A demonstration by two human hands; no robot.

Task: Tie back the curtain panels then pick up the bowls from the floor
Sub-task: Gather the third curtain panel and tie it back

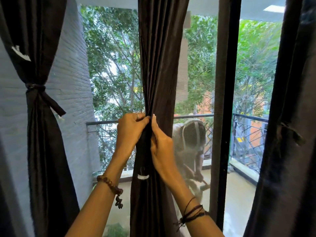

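Both hands, left hand [130, 132], right hand [160, 142], gripping middle curtain panel [159, 65] between them

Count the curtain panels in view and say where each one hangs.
3. The left panel hangs by the wall, tied with a sash. The middle panel is gathered by the left hand and right hand. The right panel hangs at the frame edge; more may lie out of view.

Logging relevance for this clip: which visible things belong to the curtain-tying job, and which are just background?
Job:
middle curtain panel, gripped by left hand and right hand
left curtain panel, already tied
right curtain panel

Background:
balcony railing
trees
person outside

No bowls in view.
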